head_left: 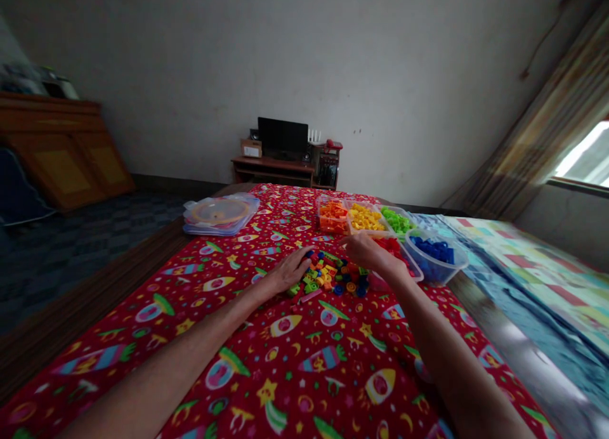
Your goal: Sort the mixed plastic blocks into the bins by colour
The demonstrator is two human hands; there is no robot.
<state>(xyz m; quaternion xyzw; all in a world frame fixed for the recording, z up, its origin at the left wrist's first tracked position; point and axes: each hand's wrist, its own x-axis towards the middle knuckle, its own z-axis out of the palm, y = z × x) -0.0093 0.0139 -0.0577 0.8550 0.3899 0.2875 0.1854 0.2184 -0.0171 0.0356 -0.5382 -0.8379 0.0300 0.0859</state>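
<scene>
A mixed pile of small plastic building blocks, in yellow, green, blue, red and orange, lies on the red patterned cloth. My left hand rests at the pile's left side, fingers stretched out and touching its edge. Above the pile's right side is my right hand, its fingers drawn together; whatever they may hold is hidden. Just beyond it stand clear containers sorted by colour: orange pieces, yellow pieces, light green pieces, red pieces partly covered by my right hand and forearm, and blue pieces.
Stacked clear lids lie on the cloth at the left. To the right is a bed with a patchwork cover. A monitor stands on a low desk by the far wall. A wooden cabinet is at far left.
</scene>
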